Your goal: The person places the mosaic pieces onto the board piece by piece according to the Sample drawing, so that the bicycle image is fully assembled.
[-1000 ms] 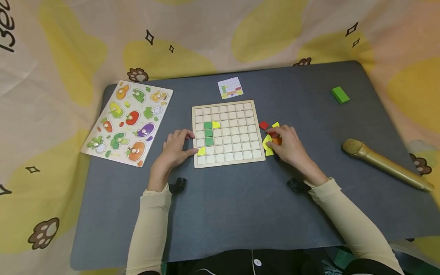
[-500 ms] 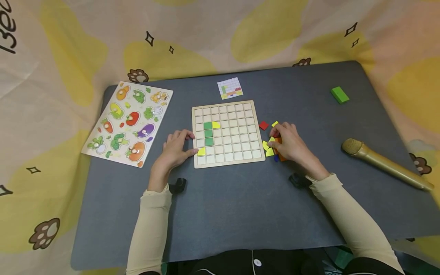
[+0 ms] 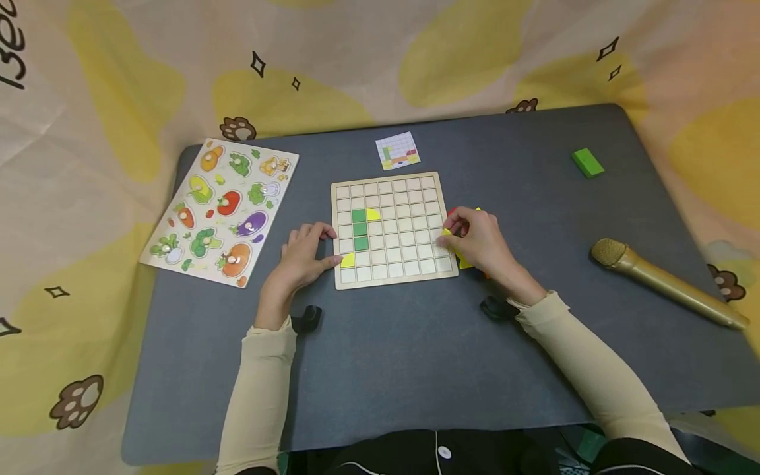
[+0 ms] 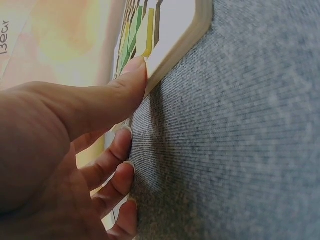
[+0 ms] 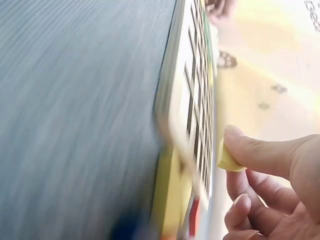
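Observation:
A wooden grid board [image 3: 396,280] lies on the table with green tiles [image 3: 359,229] stacked in one column, a yellow rounded tile [image 3: 373,214] beside the top one and another yellow tile [image 3: 348,261] near the lower left. My left hand [image 3: 299,260] rests against the board's left edge, thumb [image 4: 115,100] touching the rim beside the lower yellow tile. Over the board's right edge, my right hand [image 3: 483,244] pinches a small yellow piece [image 5: 228,159] between thumb and fingers. Loose yellow pieces [image 3: 465,264] and a red piece [image 3: 451,212] are partly hidden under that hand.
Behind the board lies a small printed pattern card [image 3: 398,151]. A vegetable puzzle board [image 3: 220,214] is at the left. On the right are a green block [image 3: 588,163] and a gold microphone [image 3: 665,284]. A patterned cloth [image 3: 380,59] hangs behind the table.
My right hand has picked a yellow piece from the loose pile and moved left with it over the board's right edge. The left hand has stayed in place.

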Action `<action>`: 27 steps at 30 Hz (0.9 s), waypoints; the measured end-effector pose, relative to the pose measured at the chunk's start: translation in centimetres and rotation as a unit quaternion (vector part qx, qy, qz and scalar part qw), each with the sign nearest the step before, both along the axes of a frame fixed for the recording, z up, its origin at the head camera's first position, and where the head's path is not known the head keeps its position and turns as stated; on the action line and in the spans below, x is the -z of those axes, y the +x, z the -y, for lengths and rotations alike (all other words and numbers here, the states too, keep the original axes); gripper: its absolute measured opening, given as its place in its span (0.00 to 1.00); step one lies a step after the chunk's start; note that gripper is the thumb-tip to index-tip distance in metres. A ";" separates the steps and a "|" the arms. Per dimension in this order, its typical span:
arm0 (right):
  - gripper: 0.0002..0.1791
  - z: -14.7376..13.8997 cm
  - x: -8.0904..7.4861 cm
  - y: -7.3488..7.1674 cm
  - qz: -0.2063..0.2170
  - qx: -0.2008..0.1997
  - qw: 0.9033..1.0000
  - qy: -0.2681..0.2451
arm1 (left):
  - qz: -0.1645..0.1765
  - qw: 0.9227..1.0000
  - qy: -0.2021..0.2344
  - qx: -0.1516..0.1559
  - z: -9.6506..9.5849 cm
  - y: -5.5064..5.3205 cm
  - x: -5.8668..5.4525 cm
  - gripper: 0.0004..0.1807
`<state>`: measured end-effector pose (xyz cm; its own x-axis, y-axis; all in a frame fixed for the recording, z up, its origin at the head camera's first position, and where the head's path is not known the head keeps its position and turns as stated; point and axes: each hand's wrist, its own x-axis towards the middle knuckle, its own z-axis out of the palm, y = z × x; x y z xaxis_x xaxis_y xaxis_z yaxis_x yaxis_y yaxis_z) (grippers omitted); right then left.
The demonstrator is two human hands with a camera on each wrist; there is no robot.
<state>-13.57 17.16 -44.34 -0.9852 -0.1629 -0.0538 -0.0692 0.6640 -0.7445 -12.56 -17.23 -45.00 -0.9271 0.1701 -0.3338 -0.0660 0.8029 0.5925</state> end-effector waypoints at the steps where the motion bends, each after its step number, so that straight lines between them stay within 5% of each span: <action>1: 0.12 0.7 -0.1 -0.1 -0.002 -0.005 1.000 -0.003 | 0.000 1.000 0.000 0.000 0.0 0.0 0.0 0.23; 15: 0.07 9.7 0.0 -0.1 -0.021 -0.141 0.990 -0.013 | 0.003 1.000 0.001 0.004 0.1 -0.1 0.0 0.23; 27: 0.02 12.5 0.7 -0.2 0.007 -0.148 0.989 -0.023 | 0.000 1.000 0.002 0.003 0.1 -0.2 0.1 0.23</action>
<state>-13.79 4.71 -45.06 -0.8931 -0.4469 -0.0524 -0.2454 0.5815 -0.7757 -12.76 -17.34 -45.13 -0.9265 0.1762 -0.3324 -0.0614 0.8008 0.5957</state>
